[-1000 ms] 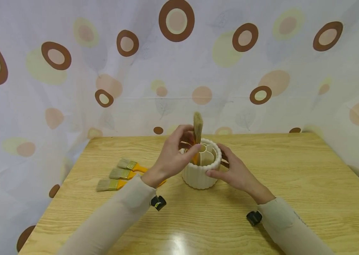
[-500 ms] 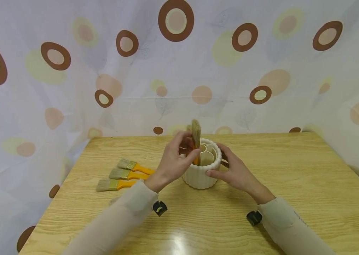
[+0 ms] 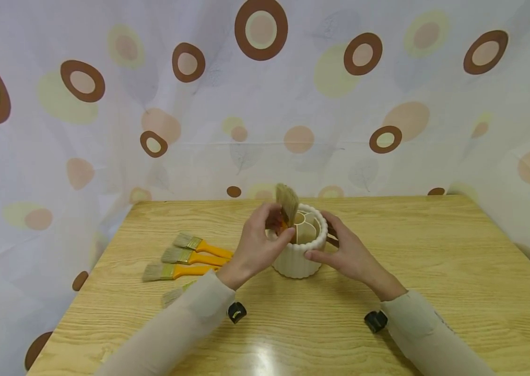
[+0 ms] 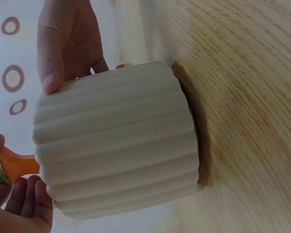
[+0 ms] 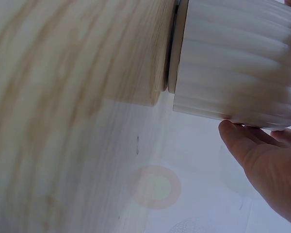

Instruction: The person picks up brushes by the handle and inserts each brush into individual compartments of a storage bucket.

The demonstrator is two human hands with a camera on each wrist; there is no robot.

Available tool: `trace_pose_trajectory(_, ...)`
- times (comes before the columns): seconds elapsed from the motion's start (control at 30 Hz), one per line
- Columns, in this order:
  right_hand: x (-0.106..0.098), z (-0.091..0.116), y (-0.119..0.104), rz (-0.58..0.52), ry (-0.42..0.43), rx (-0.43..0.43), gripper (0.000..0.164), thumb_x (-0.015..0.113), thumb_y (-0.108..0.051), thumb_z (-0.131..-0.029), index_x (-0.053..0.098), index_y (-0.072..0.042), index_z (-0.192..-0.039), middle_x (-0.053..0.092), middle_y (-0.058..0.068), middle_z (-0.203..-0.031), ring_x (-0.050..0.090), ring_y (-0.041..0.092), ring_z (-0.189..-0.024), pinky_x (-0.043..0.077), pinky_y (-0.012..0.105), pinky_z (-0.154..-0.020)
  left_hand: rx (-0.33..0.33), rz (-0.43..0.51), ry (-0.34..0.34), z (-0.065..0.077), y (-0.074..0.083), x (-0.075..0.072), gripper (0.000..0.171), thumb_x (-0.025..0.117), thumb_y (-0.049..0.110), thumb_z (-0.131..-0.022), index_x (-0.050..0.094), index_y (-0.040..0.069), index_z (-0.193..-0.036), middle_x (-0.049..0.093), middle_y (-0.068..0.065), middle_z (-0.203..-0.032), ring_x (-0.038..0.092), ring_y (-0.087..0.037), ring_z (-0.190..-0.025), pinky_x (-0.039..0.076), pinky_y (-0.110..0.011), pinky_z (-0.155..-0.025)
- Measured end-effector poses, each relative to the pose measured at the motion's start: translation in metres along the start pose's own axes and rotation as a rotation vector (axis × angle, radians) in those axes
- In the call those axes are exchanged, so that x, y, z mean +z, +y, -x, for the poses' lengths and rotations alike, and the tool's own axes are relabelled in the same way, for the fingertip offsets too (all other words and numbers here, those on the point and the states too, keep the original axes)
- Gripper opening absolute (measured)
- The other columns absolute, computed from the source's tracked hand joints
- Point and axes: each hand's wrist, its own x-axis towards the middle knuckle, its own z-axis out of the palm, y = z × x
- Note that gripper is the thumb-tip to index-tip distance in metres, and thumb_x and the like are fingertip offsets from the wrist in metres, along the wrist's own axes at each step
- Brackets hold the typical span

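Note:
Near the table's middle stands a white ribbed round holder (image 3: 296, 261), its inside split by dividers into compartments. A paintbrush (image 3: 287, 201) is pinched in my left hand (image 3: 259, 248) at the holder's left side, bristles up. In the left wrist view its orange handle (image 4: 23, 165) runs down into the holder's mouth; the lower end is hidden. My right hand (image 3: 351, 254) grips the holder's right side near the rim, thumb in front and fingers behind. The right wrist view has those fingers (image 5: 233, 138) against the ribbed wall.
Left of the holder, several paintbrushes (image 3: 189, 257) with orange handles lie on the wooden table (image 3: 434, 271), bristles to the left. My left forearm partly covers the nearest brush (image 3: 173, 296). A patterned cloth (image 3: 265, 104) hangs behind the table.
My left hand has lowered the paintbrush, and its bristles have turned to show their broad side. The left forearm has shifted slightly right, uncovering more loose brushes. My right hand stays put.

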Motion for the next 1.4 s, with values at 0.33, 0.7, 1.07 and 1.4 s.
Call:
trace_pose_trajectory(0.33,0.004,-0.010,0.033,0.002,0.009,-0.031,0.090,0.076,-0.038,-0.081,0.022,-0.023,-0.151,0.032,0.004,-0.149,0.036,0.031,-0.134,0.033,0.053,-0.105,0.014,-0.166,0.031,0.005,-0.004,0.005,0.034,0.074,0.012,-0.079,0.059,0.001,-0.109,0.057,-0.008,-0.096,0.053,-0.022,-0.087,0.046,-0.033,-0.075)
trace_pose_trajectory(0.7,0.004,-0.010,0.030,0.018,0.006,-0.025,0.092,0.076,-0.041,-0.080,0.020,-0.022,-0.151,0.031,0.004,-0.150,0.035,0.031,-0.135,0.033,0.053,-0.105,0.024,-0.267,0.051,0.009,-0.006,0.008,0.034,0.077,0.015,-0.077,0.064,0.002,-0.105,0.059,-0.008,-0.094,0.052,-0.025,-0.090,0.039,-0.036,-0.080)
trace_pose_trajectory(1.07,0.003,-0.009,0.032,0.000,0.006,-0.012,0.091,0.076,-0.041,-0.080,0.022,-0.024,-0.151,0.031,0.006,-0.149,0.035,0.033,-0.135,0.032,0.054,-0.105,-0.011,-0.274,0.027,0.010,-0.007,0.010,0.035,0.076,0.019,-0.078,0.065,0.004,-0.108,0.058,-0.007,-0.097,0.050,-0.023,-0.091,0.037,-0.037,-0.081)
trace_pose_trajectory(1.4,0.001,-0.002,0.002,-0.005,-0.005,-0.005,0.089,0.076,-0.025,-0.083,0.021,-0.009,-0.151,0.031,0.017,-0.148,0.035,0.039,-0.133,0.031,0.057,-0.104,0.029,-0.241,0.074,0.013,-0.009,0.006,0.034,0.077,0.017,-0.077,0.065,0.004,-0.106,0.059,-0.008,-0.102,0.052,-0.025,-0.097,0.039,-0.040,-0.086)
